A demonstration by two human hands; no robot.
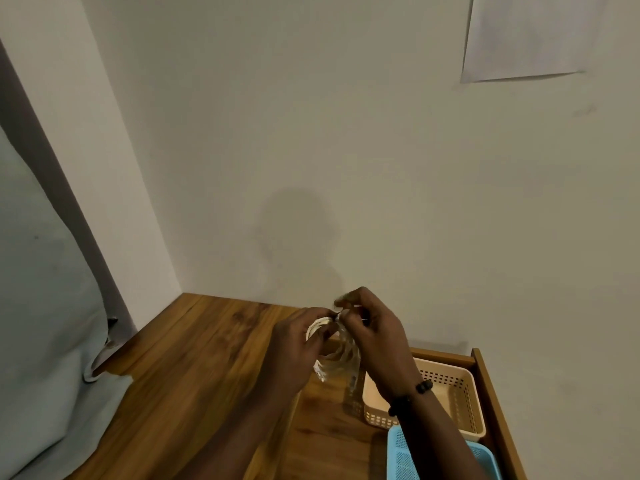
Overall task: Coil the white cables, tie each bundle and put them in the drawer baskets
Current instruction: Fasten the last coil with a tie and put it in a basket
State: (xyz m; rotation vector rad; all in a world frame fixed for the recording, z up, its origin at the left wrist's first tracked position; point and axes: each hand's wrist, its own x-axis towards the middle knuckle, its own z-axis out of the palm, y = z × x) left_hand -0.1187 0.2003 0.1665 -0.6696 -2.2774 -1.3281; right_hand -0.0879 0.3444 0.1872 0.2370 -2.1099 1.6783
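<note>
An open wooden drawer (498, 410) is seen at the lower right, and every place below is given from it. Two perforated baskets are held inside it: a beige basket (460, 400) at its far end, whose visible floor is bare, and a blue basket (401, 459) nearer the camera, its contents hidden by the right forearm. Just left of the drawer and above the wooden tabletop (207, 358), a coiled white cable (341, 355) is held up off the surface. The upper part of the coil is gripped by the curled fingers of the left hand (298, 344). A small dark tie at the top of the coil is pinched by the right hand (374, 330), whose fingertips are pressed together.
</note>
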